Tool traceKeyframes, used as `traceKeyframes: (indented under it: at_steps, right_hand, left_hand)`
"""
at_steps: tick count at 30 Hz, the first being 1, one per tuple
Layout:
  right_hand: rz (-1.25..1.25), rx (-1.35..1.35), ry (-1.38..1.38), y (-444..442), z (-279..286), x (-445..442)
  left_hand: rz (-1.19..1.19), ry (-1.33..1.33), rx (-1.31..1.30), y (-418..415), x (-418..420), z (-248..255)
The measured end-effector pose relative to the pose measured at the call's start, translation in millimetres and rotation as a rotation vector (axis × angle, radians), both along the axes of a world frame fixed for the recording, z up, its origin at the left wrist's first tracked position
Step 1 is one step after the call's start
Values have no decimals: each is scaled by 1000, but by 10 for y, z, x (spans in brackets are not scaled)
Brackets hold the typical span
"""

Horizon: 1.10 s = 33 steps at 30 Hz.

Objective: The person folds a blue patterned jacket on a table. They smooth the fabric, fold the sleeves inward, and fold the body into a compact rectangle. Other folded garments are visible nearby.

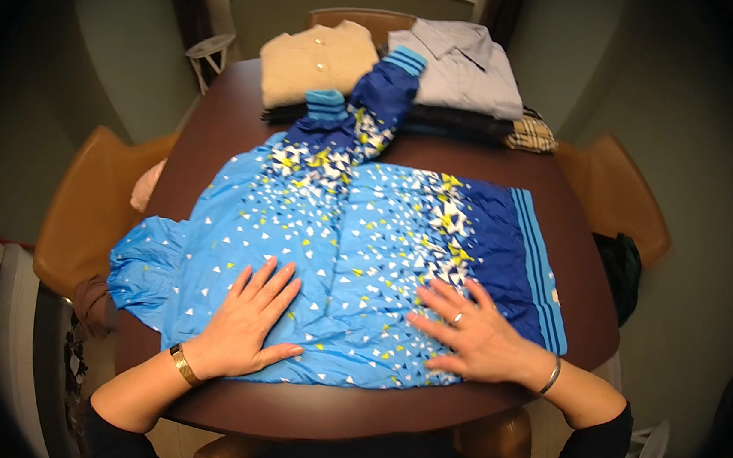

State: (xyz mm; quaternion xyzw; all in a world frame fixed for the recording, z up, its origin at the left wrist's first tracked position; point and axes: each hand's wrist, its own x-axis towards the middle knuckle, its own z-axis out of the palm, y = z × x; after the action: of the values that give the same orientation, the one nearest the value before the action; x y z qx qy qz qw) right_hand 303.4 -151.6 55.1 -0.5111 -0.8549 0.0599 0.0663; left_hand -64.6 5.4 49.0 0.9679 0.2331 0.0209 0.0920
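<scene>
A light-blue and navy jacket (pixel 366 229) with white and yellow triangles lies across the table before me, its hood (pixel 147 270) at the left. The striped hem (pixel 541 268) runs down its right side. Both sleeves point away from me, and their striped cuffs (pixel 407 60) are at the far end. My left hand (pixel 253 320) rests flat on the light-blue cloth near the hood, fingers spread. Over the patterned part towards the hem, my right hand (pixel 474 334) lies palm down with its fingers apart. Neither hand grips the fabric.
At the table's (pixel 213 120) far edge sit a folded cream knit garment (pixel 318 64) and a folded grey collared shirt (pixel 462 75), both on dark folded clothes (pixel 459 123). Checked cloth (pixel 532 132) shows at the right. Brown chairs (pixel 97 201) surround the table; a white stool (pixel 209 52) stands behind.
</scene>
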Motion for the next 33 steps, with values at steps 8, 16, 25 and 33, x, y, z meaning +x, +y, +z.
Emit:
traceKeyframes:
  at_steps: [8, 16, 25, 33]
  right_hand:
    - [-614, -62, 56, -686, -62, 976]
    - [-718, -151, 76, -814, 59, 906]
    - [-522, 81, -25, -69, 453, 805]
    - [-185, 162, 345, 1927, 619, 149]
  left_hand:
    - [6, 35, 9, 5, -42, -63]
    - [101, 47, 64, 14, -526, -11]
    - [129, 4, 115, 96, -347, 193]
    - [150, -93, 175, 284, 183, -323]
